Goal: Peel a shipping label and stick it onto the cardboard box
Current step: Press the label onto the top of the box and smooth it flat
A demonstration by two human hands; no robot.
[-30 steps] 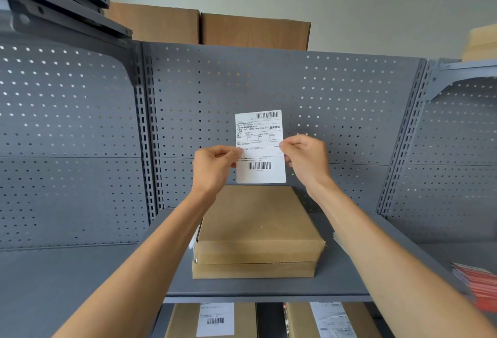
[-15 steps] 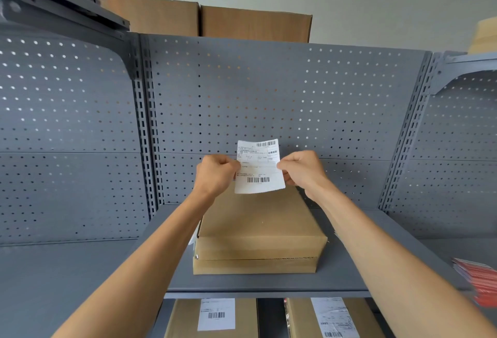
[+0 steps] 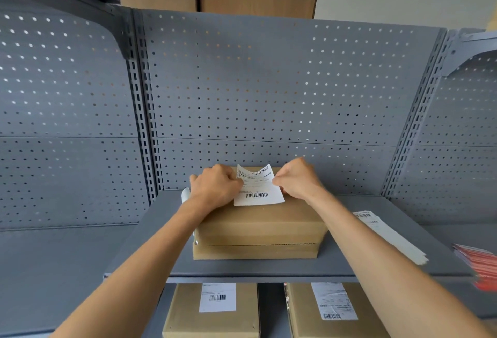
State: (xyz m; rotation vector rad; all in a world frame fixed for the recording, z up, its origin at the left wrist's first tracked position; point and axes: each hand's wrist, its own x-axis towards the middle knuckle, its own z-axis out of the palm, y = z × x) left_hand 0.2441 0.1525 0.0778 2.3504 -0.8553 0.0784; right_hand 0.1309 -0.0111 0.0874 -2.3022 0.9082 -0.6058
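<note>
Shipping label (image 3: 258, 188) | near edge on cardboard box (image 3: 259, 227) top, far edge curled up | left hand (image 3: 215, 190), right hand (image 3: 297, 180) fingers pinching its sides | step: laying down | next: press flat, smooth outward

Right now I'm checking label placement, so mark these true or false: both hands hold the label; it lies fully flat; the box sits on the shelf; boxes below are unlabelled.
1. Both the left hand and right hand hold the shipping label. True.
2. It lies fully flat. False: its far end curls up.
3. The cardboard box sits on the grey shelf. True.
4. Lower boxes are unlabelled. False: both lower boxes carry labels.
</note>
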